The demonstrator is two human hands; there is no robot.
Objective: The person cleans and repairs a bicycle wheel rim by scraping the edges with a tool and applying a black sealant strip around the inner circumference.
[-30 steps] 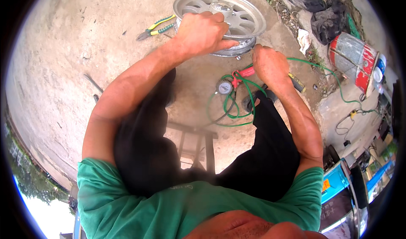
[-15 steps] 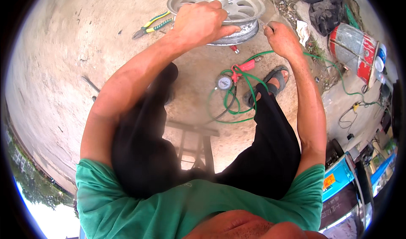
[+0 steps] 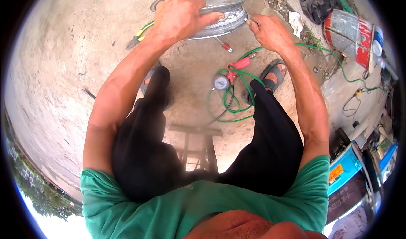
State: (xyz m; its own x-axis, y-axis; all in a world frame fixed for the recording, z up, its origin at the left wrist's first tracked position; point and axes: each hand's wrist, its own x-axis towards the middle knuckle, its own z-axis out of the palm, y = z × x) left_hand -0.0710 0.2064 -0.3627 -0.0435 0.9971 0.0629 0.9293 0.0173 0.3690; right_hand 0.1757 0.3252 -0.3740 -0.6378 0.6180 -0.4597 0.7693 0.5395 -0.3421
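A silver alloy wheel rim point(image 3: 228, 22) stands tilted on the ground at the far middle, its spoked face turned up and its scuffed barrel toward me. My left hand point(image 3: 179, 16) is closed over the rim's near left edge, with the thumb stretched along the barrel. Just off the rim's right side, my right hand point(image 3: 270, 33) is closed in a pinch. What sits between its thumb and fingers is too small to make out. A red-handled tool point(image 3: 227, 47) lies under the rim's near edge. Pliers with yellow-green handles point(image 3: 139, 36) lie left of it, partly behind my left wrist.
A pressure gauge point(image 3: 220, 83) with a red inflator handle point(image 3: 239, 65) and a coiled green hose point(image 3: 253, 81) lies between my feet. A low wooden stool point(image 3: 195, 131) is nearer me. At the right are a red-and-grey drum point(image 3: 349, 33), dark cloth point(image 3: 317, 4) and a blue box point(image 3: 344, 165).
The rim has shifted left and tipped, showing more of its barrel and the red-handled tool below. Both hands have moved left with it. The view has also shifted slightly.
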